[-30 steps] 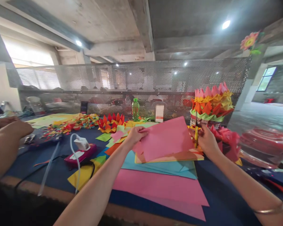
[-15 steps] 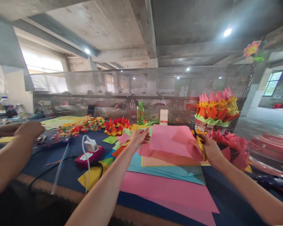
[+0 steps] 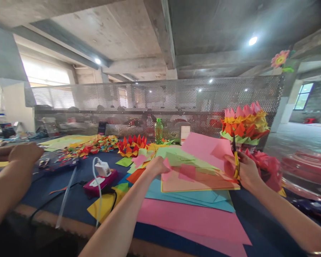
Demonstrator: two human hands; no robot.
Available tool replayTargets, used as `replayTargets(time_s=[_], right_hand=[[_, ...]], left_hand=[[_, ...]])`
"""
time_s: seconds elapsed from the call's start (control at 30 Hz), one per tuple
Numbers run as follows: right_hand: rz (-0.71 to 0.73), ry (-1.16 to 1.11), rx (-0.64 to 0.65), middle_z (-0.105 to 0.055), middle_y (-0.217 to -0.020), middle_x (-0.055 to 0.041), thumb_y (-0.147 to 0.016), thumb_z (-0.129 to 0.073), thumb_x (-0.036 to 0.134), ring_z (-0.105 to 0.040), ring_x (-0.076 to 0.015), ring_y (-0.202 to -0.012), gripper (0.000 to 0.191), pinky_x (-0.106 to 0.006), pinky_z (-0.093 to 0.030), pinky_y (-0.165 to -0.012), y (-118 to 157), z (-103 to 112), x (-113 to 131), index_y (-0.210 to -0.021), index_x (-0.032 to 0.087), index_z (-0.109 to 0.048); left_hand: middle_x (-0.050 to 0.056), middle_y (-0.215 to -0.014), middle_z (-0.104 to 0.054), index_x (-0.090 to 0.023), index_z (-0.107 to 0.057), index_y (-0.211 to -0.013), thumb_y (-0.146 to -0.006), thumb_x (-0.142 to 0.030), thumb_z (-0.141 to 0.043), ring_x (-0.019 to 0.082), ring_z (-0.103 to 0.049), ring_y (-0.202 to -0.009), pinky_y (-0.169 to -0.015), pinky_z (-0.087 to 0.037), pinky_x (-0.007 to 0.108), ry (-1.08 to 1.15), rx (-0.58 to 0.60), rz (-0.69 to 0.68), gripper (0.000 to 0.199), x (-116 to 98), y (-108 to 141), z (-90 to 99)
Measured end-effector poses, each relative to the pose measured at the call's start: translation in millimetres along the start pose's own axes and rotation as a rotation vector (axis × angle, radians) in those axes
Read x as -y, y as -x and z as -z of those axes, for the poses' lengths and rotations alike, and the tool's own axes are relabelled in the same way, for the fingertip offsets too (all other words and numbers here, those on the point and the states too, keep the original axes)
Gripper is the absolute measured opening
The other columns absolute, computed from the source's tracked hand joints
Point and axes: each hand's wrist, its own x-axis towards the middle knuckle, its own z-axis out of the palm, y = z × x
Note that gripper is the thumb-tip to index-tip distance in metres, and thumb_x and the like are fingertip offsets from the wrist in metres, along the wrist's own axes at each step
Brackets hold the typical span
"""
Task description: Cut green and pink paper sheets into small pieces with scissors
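My right hand [image 3: 244, 167] is closed round yellow-handled scissors [image 3: 237, 164], their dark blades pointing up. The same hand's fingers touch the edge of a pink sheet [image 3: 211, 148], which is raised and tilted over the paper pile. My left hand [image 3: 157, 166] is closed at the pile's left side, fingers pressed on a small pink paper piece [image 3: 166, 171]. Under and around them lie green paper [image 3: 173, 153], an orange sheet [image 3: 176, 185], blue sheets [image 3: 155, 191] and long pink sheets [image 3: 189, 217] nearer the front.
At left are another person's hands [image 3: 26, 157]. A magenta power strip [image 3: 100, 182] with a white charger and cables lies left of my arm. Behind stand a green bottle [image 3: 158, 132] and a red paper lotus [image 3: 132, 144]. A tall layered paper lotus [image 3: 243, 125] stands at right.
The pink sheet has lifted and shifted right, uncovering green paper. My left hand has moved slightly down and now touches a small pink piece. The scissors' blades now point up.
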Motion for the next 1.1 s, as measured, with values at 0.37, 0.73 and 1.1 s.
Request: replayTargets(time_s=[0.37, 0.73, 1.1], right_hand=[[0.010, 0.055, 0.085, -0.062, -0.058, 0.0048, -0.055, -0.081, 0.034, -0.051, -0.0108, -0.044, 0.046, -0.021, -0.037, -0.040, 3.8, -2.0, -2.9, -0.094, 0.018, -0.062], [-0.030, -0.049, 0.239, -0.060, -0.053, 0.0062, -0.055, -0.084, 0.040, -0.053, -0.0122, -0.041, 0.045, -0.022, -0.042, -0.039, 17.0, -16.6, 5.0, -0.091, 0.023, -0.062], [0.061, -0.029, 0.192, -0.065, -0.059, 0.0028, -0.056, -0.083, 0.047, -0.057, -0.0139, -0.046, 0.044, -0.022, -0.045, -0.041, 20.1, -17.8, 4.7, -0.088, 0.024, -0.063]], left_hand=[[0.000, -0.064, -0.061, -0.016, -0.057, -0.074, -0.070, -0.028, -0.069, 0.010, -0.057, -0.057, -0.056, -0.045, 0.022, 0.656, 0.060, 0.181, 0.017, -26.1, 5.3, -13.0], [0.005, -0.070, -0.069, -0.012, -0.066, -0.079, -0.064, -0.017, -0.076, 0.014, -0.063, -0.060, -0.063, -0.051, 0.027, 0.879, 0.213, 0.219, 0.019, -27.4, 12.4, -27.0], [0.001, -0.054, -0.064, -0.012, -0.066, -0.067, -0.065, -0.026, -0.078, 0.011, -0.056, -0.043, -0.045, -0.041, 0.021, 0.933, 0.106, 0.163, 0.019, -24.4, 13.3, -39.7]])
